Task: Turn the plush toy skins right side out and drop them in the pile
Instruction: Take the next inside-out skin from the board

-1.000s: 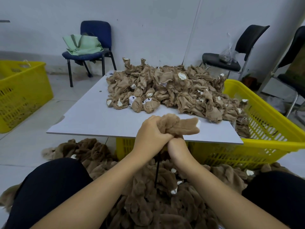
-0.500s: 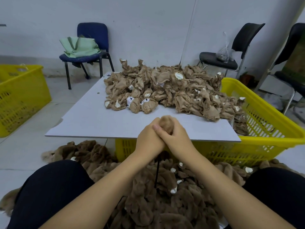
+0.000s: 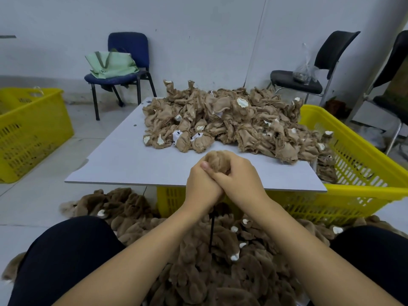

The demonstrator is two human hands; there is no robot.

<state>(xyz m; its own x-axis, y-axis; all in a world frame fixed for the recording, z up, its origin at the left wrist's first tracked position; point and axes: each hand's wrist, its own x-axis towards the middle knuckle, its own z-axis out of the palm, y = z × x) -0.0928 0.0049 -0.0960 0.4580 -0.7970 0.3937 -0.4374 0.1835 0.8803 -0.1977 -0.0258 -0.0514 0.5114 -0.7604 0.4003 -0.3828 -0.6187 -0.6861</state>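
Skin (image 3: 217,159) got bunched smaller since earlier; left hand (image 3: 202,186) and right hand (image 3: 237,178) gripped it together, frame center.

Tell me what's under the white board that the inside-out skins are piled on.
A yellow basket holds up the white board, sticking out on the right. More skins hang inside; the rest of its contents are covered.
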